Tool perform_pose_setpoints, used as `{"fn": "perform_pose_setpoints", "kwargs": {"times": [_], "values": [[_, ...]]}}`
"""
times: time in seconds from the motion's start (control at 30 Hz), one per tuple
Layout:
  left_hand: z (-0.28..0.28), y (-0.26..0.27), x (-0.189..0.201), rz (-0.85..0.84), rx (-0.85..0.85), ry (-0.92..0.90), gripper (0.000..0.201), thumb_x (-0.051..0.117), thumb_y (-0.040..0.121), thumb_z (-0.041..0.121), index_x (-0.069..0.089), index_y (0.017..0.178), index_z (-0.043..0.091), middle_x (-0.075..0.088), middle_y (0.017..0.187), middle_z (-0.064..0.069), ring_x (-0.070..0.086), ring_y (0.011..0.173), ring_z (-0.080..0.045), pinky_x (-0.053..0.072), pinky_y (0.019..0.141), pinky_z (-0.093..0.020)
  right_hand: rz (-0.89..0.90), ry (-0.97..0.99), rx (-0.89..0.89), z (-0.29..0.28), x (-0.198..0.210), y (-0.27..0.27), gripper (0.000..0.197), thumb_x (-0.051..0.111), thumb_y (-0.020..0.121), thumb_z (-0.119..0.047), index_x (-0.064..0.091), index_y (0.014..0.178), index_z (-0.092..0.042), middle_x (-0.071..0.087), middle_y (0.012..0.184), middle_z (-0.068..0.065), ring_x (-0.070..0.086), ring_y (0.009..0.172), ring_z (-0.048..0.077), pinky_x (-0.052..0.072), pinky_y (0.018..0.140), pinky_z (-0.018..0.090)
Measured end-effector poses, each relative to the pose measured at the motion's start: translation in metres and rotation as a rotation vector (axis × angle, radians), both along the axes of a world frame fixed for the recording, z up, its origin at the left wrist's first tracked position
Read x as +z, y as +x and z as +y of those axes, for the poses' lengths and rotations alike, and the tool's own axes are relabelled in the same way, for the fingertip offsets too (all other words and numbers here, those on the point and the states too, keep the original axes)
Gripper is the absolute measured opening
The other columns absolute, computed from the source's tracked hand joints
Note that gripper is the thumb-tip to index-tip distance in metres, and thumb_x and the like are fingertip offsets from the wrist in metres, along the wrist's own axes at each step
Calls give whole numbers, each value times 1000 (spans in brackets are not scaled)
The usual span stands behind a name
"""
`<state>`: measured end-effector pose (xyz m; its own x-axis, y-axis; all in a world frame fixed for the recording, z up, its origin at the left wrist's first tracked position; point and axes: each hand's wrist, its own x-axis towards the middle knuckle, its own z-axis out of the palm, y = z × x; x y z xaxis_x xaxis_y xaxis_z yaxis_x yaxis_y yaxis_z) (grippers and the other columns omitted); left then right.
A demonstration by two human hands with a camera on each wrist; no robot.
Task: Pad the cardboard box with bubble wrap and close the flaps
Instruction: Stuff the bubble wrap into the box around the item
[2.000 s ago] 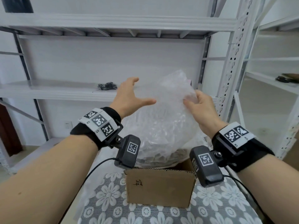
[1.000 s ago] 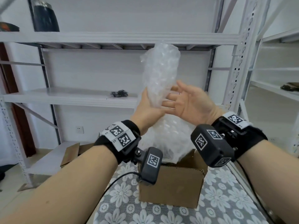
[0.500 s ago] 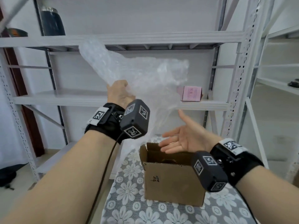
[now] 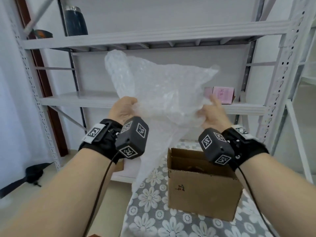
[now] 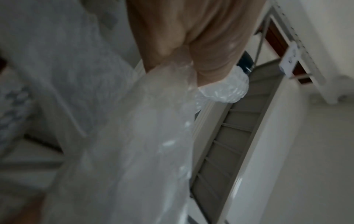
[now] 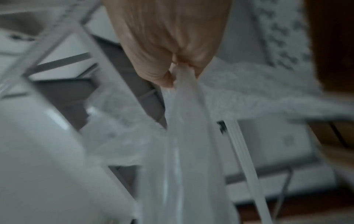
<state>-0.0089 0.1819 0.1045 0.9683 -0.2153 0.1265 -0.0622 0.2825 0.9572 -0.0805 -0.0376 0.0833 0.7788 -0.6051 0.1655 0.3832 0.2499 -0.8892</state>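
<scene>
Now your left hand has its fingers curled tight around a bunched edge of the bubble wrap; the left wrist view shows plastic squeezed out past the knuckles. Your right hand pinches the opposite edge, thumb pressed against the curled fingers with the sheet trailing out between them. Between the two hands the wrap is spread wide and held up in front of the shelf, one corner rising above your left hand and a loose tail hanging down to the left of the cardboard box. None of the wrap is inside the box. It stands open below your right wrist on the flowered tablecloth, flaps upright, something dark inside, too shadowed to identify. A pink carton sits on the shelf behind the wrap.
</scene>
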Motion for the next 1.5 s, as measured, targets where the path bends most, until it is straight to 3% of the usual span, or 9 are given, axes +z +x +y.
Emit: {"fn": "perform_pose_setpoints", "kwargs": {"times": [0.13,0.27,0.53,0.7,0.77,0.9,1.17,1.33,1.5], "values": [[-11,3,-5,105,-2,-131,57,41,80,-12,39,136,1,53,106,-16,60,69,-26,56,65,-36,5,-256,-177,-24,13,-16,74,38,81,25,39,139,-21,39,137,6,54,109,23,53,83,30],[-31,1,-6,96,-6,-137,55,39,86,-12,36,140,-1,47,76,-7,53,53,-18,48,43,-19,31,-598,-366,-38,14,-32,65,44,87,11,34,143,-20,37,143,-1,37,130,14,37,102,17],[-63,2,-23,4,-232,-153,74,25,79,-26,41,135,19,56,125,-14,66,94,-27,58,75,-44,-53,-633,-588,-74,19,-53,80,60,85,-9,18,148,-33,6,158,0,10,145,17,15,117,38],[-64,9,-47,40,-250,22,67,28,80,-25,42,134,12,59,117,-11,65,91,-27,60,66,-39,-77,-32,-521,-96,-4,-60,99,79,58,-56,33,140,-27,52,119,-4,57,99,14,53,82,32],[-62,14,-58,120,-201,118,49,33,83,-21,50,122,2,61,108,-14,63,82,-27,59,59,-34,107,10,-489,-109,-21,-64,114,85,43,-46,32,141,-23,53,119,2,59,93,19,55,75,33],[-58,15,-73,327,-322,314,30,65,86,8,59,115,-1,66,106,-21,65,76,-30,56,52,-35,298,-327,-575,-105,-39,-60,43,52,87,5,54,124,-16,57,119,12,56,84,18,42,49,20],[-81,27,-93,113,-172,431,60,64,69,-7,48,127,-1,62,111,-22,64,91,-37,57,76,-49,358,-722,-371,-86,-37,-59,30,47,92,-9,67,114,-15,56,132,-2,49,120,12,36,94,24],[-89,31,-101,22,-125,143,79,55,74,-20,36,136,24,57,117,-7,60,101,-29,55,84,-49,381,-711,-261,-89,-41,-57,67,58,90,-32,24,148,-29,23,156,-5,24,142,16,27,114,43],[-101,30,-114,211,97,5,57,41,84,-13,38,135,13,57,118,-14,61,102,-34,52,91,-51,328,-579,-237,-85,-47,-55,82,64,87,-28,10,148,-38,15,157,-8,27,139,19,31,110,51]]}}
